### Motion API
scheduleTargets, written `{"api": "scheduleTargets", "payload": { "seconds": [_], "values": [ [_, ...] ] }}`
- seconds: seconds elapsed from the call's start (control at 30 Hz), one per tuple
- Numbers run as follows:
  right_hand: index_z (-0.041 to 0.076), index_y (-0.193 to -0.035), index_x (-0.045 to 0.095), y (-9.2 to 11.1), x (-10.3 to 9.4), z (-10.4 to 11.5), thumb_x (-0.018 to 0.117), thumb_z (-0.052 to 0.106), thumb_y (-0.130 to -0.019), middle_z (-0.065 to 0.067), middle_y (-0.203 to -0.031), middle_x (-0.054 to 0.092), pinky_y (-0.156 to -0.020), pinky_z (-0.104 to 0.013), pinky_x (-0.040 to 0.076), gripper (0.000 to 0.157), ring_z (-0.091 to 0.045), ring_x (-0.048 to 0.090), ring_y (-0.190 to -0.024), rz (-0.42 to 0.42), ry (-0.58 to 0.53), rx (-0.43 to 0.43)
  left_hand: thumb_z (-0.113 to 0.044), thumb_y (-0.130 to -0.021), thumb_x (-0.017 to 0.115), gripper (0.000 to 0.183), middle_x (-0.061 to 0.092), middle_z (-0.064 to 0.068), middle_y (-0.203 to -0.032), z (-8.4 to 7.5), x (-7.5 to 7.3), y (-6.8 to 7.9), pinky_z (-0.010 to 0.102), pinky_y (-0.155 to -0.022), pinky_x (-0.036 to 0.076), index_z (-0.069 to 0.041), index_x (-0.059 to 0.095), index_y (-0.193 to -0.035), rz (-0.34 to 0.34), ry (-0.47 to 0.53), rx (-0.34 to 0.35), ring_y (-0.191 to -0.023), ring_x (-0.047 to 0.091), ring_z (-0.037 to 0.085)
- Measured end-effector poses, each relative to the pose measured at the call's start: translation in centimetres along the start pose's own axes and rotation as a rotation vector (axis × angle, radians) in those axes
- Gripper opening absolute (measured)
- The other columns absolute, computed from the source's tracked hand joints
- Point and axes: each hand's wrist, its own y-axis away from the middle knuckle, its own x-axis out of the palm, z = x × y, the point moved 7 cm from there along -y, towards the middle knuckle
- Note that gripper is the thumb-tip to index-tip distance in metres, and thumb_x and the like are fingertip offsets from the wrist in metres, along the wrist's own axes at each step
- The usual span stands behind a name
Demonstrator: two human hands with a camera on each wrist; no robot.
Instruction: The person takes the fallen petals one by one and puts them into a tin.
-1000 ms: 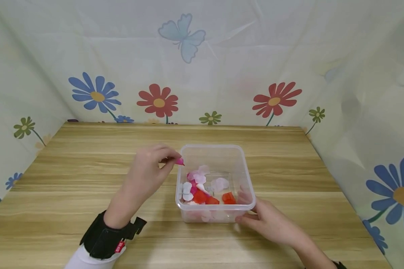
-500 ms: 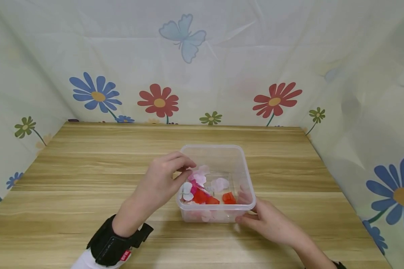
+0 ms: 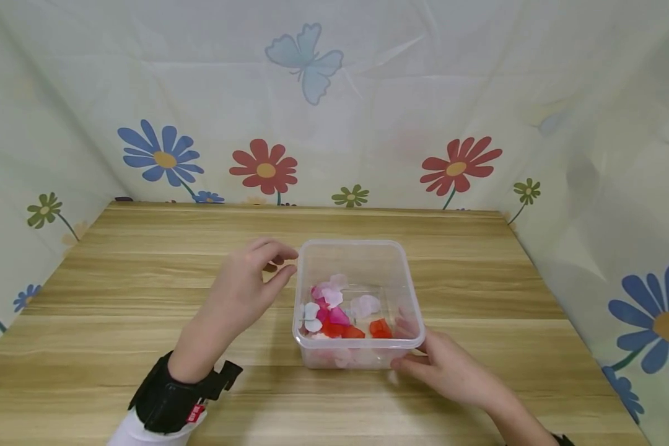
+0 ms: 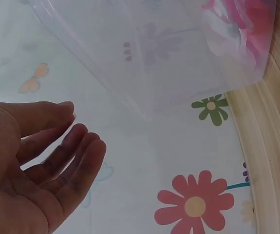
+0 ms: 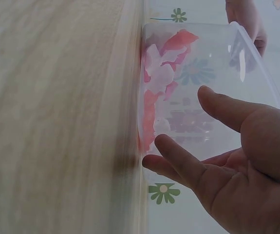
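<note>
A clear square plastic box [image 3: 350, 355] stands on the wooden table, its top uncovered. Inside lie several artificial flower petals: a magenta petal [image 3: 339, 316], a red petal [image 3: 380, 329], a pale pink petal [image 3: 365, 305] and a white petal [image 3: 312, 325] among them. My left hand [image 3: 245, 282] hovers just outside the box's left rim, thumb and fingertips apart, holding nothing. The left wrist view shows that hand [image 4: 47, 151] with loosely bent fingers. My right hand [image 3: 451, 371] touches the box's near right corner. Its fingers look mostly straight and spread in the right wrist view.
The wooden table [image 3: 161, 260] runs back to a white curtain [image 3: 368, 111] printed with flowers and a butterfly. The curtain also closes off both sides. A black wrist strap [image 3: 170, 393] is on my left arm.
A second ago my left hand pinched a magenta petal at the box's rim. It reached over the box, released the petal inside, then drew back left. My right hand stayed in place.
</note>
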Motion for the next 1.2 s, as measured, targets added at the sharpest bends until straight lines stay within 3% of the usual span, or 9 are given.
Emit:
{"api": "scheduleTargets", "payload": {
  "seconds": [0.33, 0.6, 0.7, 0.83, 0.93, 1.07, 1.2],
  "values": [
    [-0.009, -0.147, 0.032, 0.0, 0.0, 0.2, 0.070, 0.023, -0.093, -0.020, -0.140, 0.046, -0.100, -0.025, 0.036, 0.073, -0.034, 0.047, -0.128, -0.002, 0.003, -0.013, -0.007, -0.084, 0.078, 0.011, 0.063, 0.006, -0.087, 5.0, 1.0, 0.3, 0.032, -0.070, 0.051, -0.003, 0.069, -0.090, 0.156, -0.170, -0.273, -0.079, 0.062, 0.023],
    [-0.009, -0.148, 0.031, 0.0, -0.1, 0.0, 0.071, 0.022, -0.092, -0.018, -0.141, 0.046, -0.100, -0.022, 0.035, 0.075, -0.032, 0.047, -0.129, 0.004, -0.007, 0.000, -0.011, -0.088, 0.071, 0.013, 0.062, 0.009, -0.098, 8.4, 3.0, 1.8, 0.038, -0.077, 0.048, -0.003, 0.069, -0.098, 0.454, -0.238, -0.448, -0.087, 0.058, 0.024],
    [-0.008, -0.148, 0.032, 0.0, -0.1, 0.0, 0.071, 0.022, -0.092, -0.018, -0.141, 0.046, -0.101, -0.022, 0.034, 0.074, -0.031, 0.047, -0.129, 0.008, -0.009, 0.006, -0.007, -0.088, 0.068, 0.010, 0.062, 0.007, -0.095, 9.2, 3.8, 2.2, 0.035, -0.072, 0.048, -0.003, 0.069, -0.097, 0.525, -0.231, -0.466, -0.081, 0.057, 0.022],
    [-0.008, -0.147, 0.034, 0.0, -0.1, 0.0, 0.071, 0.023, -0.093, -0.019, -0.141, 0.046, -0.100, -0.022, 0.035, 0.073, -0.032, 0.047, -0.129, 0.005, 0.001, 0.004, -0.001, -0.083, 0.073, 0.012, 0.060, 0.005, -0.089, 10.1, 4.8, 2.9, 0.029, -0.062, 0.045, -0.003, 0.067, -0.093, 0.606, -0.214, -0.483, -0.073, 0.057, 0.019],
    [-0.008, -0.147, 0.034, 0.0, -0.1, 0.0, 0.071, 0.023, -0.093, -0.019, -0.141, 0.046, -0.100, -0.023, 0.035, 0.072, -0.032, 0.047, -0.128, 0.002, 0.008, 0.004, -0.001, -0.080, 0.077, 0.016, 0.058, 0.005, -0.087, 10.5, 5.2, 3.4, 0.029, -0.064, 0.045, -0.004, 0.065, -0.089, 0.657, -0.238, -0.461, -0.075, 0.054, 0.020],
    [-0.008, -0.148, 0.032, 0.0, -0.1, 0.0, 0.071, 0.022, -0.092, -0.018, -0.142, 0.045, -0.100, -0.021, 0.034, 0.074, -0.031, 0.047, -0.129, 0.008, -0.004, 0.006, 0.000, -0.078, 0.077, 0.017, 0.055, 0.003, -0.082, 10.7, 5.6, 3.7, 0.030, -0.066, 0.043, -0.006, 0.062, -0.083, 0.680, -0.282, -0.407, -0.076, 0.052, 0.020],
    [-0.008, -0.148, 0.031, -0.1, 0.0, 0.0, 0.071, 0.022, -0.092, -0.018, -0.142, 0.044, -0.100, -0.021, 0.034, 0.075, -0.031, 0.047, -0.129, 0.010, -0.013, 0.006, 0.004, -0.076, 0.077, 0.020, 0.054, 0.002, -0.079, 10.8, 5.8, 3.8, 0.028, -0.062, 0.041, -0.006, 0.060, -0.081, 0.678, -0.278, -0.415, -0.073, 0.051, 0.020]
  ]
}}
